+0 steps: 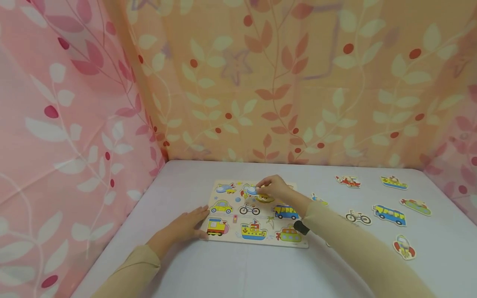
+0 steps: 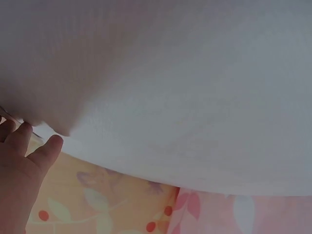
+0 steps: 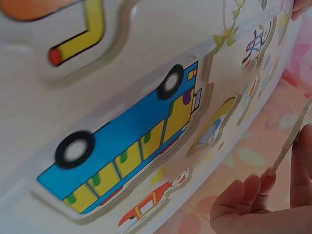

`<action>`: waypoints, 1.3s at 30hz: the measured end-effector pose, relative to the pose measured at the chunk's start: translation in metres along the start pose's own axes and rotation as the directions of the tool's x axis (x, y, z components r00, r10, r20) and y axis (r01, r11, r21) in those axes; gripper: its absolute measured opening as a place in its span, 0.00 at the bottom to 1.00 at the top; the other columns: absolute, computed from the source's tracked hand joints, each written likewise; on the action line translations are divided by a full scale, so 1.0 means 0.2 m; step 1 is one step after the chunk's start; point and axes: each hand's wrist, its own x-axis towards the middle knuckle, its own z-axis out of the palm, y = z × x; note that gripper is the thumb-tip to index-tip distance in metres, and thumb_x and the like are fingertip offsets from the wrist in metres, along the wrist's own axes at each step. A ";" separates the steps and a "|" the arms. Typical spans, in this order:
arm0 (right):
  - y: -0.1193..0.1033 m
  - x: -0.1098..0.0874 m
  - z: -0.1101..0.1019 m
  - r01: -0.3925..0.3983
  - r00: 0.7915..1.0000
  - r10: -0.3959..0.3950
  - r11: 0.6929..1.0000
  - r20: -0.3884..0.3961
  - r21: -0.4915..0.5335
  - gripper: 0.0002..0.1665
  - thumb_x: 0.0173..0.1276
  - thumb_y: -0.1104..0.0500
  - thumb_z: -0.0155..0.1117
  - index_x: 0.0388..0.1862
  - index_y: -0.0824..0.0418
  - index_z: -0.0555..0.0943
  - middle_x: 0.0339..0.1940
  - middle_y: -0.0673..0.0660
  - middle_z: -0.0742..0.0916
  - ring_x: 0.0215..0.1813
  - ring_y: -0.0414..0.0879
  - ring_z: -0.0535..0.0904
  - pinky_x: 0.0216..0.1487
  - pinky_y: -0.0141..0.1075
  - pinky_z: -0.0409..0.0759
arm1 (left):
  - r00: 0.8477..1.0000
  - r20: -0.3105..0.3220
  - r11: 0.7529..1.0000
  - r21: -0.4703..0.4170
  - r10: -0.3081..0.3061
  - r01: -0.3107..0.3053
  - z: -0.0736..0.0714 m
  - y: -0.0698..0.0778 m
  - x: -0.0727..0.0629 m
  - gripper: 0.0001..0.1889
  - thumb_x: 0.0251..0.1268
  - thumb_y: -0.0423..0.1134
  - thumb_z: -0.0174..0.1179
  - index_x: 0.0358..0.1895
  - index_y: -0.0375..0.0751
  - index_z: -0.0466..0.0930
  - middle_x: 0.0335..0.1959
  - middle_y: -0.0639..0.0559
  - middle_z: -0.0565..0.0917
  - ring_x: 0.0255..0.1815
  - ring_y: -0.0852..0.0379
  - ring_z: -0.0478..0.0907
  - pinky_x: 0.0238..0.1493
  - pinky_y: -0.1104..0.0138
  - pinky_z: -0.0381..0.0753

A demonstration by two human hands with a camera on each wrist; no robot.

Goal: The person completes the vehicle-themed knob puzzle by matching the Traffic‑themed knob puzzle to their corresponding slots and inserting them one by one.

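A puzzle board (image 1: 231, 240) printed with vehicles lies on the table. My left hand (image 1: 191, 223) rests at its left edge, fingers extended; in the left wrist view that hand (image 2: 27, 165) shows at the lower left. My right hand (image 1: 277, 188) pinches a flat puzzle piece (image 1: 251, 191) with blue on it, above the board's back middle. In the right wrist view, the right hand (image 3: 263, 204) holds the thin piece (image 3: 292, 139) edge-on, so its picture is hidden there. The board's bus picture (image 3: 131, 146) fills the middle of that view.
Loose pieces lie to the right: a helicopter (image 1: 348, 181), ship (image 1: 394, 182), submarine (image 1: 415, 206), bus (image 1: 389, 215), bicycle (image 1: 358, 217) and rocket (image 1: 404, 247). Another piece (image 1: 319, 200) lies beside the board, near my right sleeve. Flowered curtains (image 1: 242, 82) stand behind and beside the table.
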 end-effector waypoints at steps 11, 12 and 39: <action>-0.02 0.07 0.09 0.004 1.000 -0.004 1.000 0.009 -0.016 0.10 0.61 0.59 0.72 0.40 0.62 0.88 0.44 0.57 0.82 0.46 0.51 0.73 0.45 0.39 0.73 | 1.000 0.009 1.000 -0.014 -0.016 0.017 0.02 0.00 0.00 0.47 0.53 0.58 0.69 0.74 0.42 0.61 0.77 0.50 0.56 0.77 0.46 0.50 0.71 0.44 0.53; -0.02 0.08 0.10 -0.002 1.000 0.002 1.000 0.009 -0.022 0.10 0.61 0.58 0.72 0.40 0.62 0.88 0.45 0.57 0.82 0.46 0.51 0.73 0.45 0.40 0.74 | 1.000 0.008 1.000 -0.015 -0.017 0.017 0.02 0.00 0.00 0.47 0.53 0.58 0.69 0.74 0.42 0.61 0.77 0.50 0.56 0.77 0.46 0.50 0.71 0.44 0.53; -0.15 0.21 0.25 -0.050 0.998 0.050 0.999 0.045 0.001 0.09 0.63 0.60 0.71 0.41 0.61 0.87 0.39 0.56 0.80 0.34 0.47 0.73 0.27 0.36 0.78 | 0.999 0.000 0.999 -0.036 -0.033 0.033 0.01 0.00 0.01 0.47 0.52 0.58 0.69 0.74 0.42 0.61 0.77 0.51 0.56 0.77 0.45 0.50 0.71 0.44 0.53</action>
